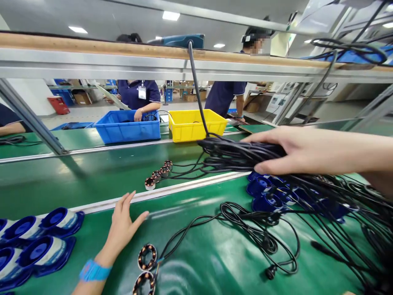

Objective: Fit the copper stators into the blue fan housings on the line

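Observation:
My right hand (pixel 285 149) grips a thick bundle of black cables (pixel 236 153), its thumb on the near side and fingers over the top. From the bundle's left end, thin leads run to several small copper-wound stators (pixel 156 176) lying on the green belt beyond the white rail. My left hand (pixel 124 223), wearing a blue wristband, is empty with its fingers apart, just short of that rail. Nearer me, two more stators (pixel 147 257) lie on the green mat, joined by their leads to a loosely coiled black cable (pixel 236 213).
Blue-and-white cup-shaped housings (pixel 58 221) stand at the left; several blue housings (pixel 265 200) sit under the cables at right. A blue bin (pixel 129 127) and a yellow bin (pixel 196 125) stand beyond the belt. A shelf beam (pixel 123 53) crosses above; co-workers stand behind.

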A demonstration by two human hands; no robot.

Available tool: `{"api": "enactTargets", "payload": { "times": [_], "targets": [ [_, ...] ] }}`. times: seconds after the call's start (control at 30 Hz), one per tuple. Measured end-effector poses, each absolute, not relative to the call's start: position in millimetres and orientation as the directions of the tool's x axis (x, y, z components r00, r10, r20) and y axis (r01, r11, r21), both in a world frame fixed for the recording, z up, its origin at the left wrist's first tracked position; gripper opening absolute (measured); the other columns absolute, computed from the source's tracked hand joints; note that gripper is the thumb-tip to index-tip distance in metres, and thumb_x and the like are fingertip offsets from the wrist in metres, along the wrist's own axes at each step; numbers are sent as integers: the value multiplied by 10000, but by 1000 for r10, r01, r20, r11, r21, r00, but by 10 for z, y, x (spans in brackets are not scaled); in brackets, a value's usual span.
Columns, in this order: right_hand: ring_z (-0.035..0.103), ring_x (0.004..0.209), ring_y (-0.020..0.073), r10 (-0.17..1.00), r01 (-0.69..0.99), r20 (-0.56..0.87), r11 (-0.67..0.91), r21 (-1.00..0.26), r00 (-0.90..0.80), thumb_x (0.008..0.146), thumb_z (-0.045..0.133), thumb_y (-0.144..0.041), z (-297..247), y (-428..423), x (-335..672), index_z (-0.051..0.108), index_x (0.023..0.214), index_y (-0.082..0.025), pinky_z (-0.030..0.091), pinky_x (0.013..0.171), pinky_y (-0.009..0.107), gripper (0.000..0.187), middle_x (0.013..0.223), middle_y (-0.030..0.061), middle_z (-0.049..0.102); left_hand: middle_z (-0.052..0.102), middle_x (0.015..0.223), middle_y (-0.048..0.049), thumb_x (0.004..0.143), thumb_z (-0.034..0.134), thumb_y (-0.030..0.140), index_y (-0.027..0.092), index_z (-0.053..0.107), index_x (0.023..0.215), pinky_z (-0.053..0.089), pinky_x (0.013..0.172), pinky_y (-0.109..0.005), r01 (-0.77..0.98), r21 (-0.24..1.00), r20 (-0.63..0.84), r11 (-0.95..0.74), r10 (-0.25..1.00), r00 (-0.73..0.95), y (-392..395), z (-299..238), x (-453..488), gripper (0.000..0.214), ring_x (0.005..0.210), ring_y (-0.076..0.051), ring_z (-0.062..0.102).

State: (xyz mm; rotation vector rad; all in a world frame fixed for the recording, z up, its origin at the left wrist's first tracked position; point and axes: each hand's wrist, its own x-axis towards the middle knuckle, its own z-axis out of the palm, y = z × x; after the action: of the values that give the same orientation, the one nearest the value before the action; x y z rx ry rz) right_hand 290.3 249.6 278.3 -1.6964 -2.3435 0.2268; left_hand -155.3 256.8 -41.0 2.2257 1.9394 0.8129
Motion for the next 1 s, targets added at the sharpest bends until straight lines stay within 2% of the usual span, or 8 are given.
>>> {"api": "enactTargets", "payload": {
  "times": [0.13, 0.2, 0.27, 0.37, 0.5, 0.67, 0.83, 1.0],
  "targets": [
    [711, 1089, 278, 889, 886, -102, 425, -186, -447, 793, 764, -605, 2333, 2357, 3141, 532, 1484, -332, 584, 881, 394, 779, 1294, 67, 703, 219, 1628, -164, 877, 683, 492, 307, 313, 1564, 395, 1164, -552, 930, 257, 193, -261, 957, 216, 3282, -48, -1308, 801, 1475, -386, 350],
    [678, 1160, 283, 846, 847, -112, 498, -188, -522, 898, 686, -553, 1979, 2483, 2995, 611, 1399, -292, 551, 956, 398, 570, 1322, 78, 683, 225, 1640, -159, 805, 779, 394, 329, 367, 1544, 450, 1116, -534, 935, 208, 82, -288, 957, 277, 3574, 48, -1174, 848, 1371, -392, 490],
    [706, 1042, 254, 820, 824, -127, 530, -199, -558, 1003, 568, -430, 1583, 2761, 2677, 698, 1222, -234, 545, 898, 370, 321, 1161, 75, 738, 273, 1624, -177, 761, 820, 326, 291, 422, 1514, 502, 1051, -531, 943, 160, -25, -292, 954, 300, 3794, 93, -1049, 853, 1237, -365, 598],
    [669, 1061, 215, 825, 818, -13, 557, -144, -565, 1018, 557, -338, 1048, 3377, 2064, 700, 1165, -216, 502, 933, 324, 239, 1171, 67, 715, 413, 1539, -173, 830, 771, 339, 227, 454, 1477, 542, 991, -529, 954, 98, -134, -285, 946, 296, 4005, 123, -896, 728, 1157, -302, 624],
    [481, 1349, 286, 835, 830, 32, 550, -98, -550, 895, 719, -392, 613, 4195, 1466, 697, 1225, -279, 377, 1107, 420, 350, 1468, 62, 554, 417, 1542, -160, 855, 741, 330, 220, 487, 1433, 554, 978, -494, 955, 43, -182, -295, 937, 298, 4067, 217, -803, 640, 1131, -273, 638],
    [551, 1241, 355, 853, 854, -45, 517, -56, -520, 730, 863, -375, 300, 4694, 1306, 790, 1043, -260, 258, 1145, 584, 342, 1251, 114, 688, 183, 1654, -223, 801, 686, 244, 246, 485, 1415, 572, 886, -503, 976, -5, -145, -219, 966, 216, 3588, 300, -884, 646, 982, -348, 726],
    [561, 1215, 331, 850, 845, 24, 525, -101, -526, 837, 803, -397, 227, 4691, 1312, 811, 893, -208, 162, 1187, 604, 198, 1074, 128, 740, 172, 1680, -172, 832, 588, 271, 246, 490, 1386, 584, 822, -473, 991, 45, -212, -124, 969, 131, 2704, 113, -1046, 563, 918, -328, 738],
    [538, 1259, 248, 742, 722, 108, 669, -177, -661, 795, 847, -465, 312, 4247, 1094, 811, 916, -304, 141, 1224, 520, 204, 1088, 36, 743, 222, 1677, -105, 894, 518, 439, 290, 576, 1265, 592, 795, -473, 948, 313, -192, -51, 975, 115, 2092, -132, -1273, 404, 862, -291, 740]
  ]
}}
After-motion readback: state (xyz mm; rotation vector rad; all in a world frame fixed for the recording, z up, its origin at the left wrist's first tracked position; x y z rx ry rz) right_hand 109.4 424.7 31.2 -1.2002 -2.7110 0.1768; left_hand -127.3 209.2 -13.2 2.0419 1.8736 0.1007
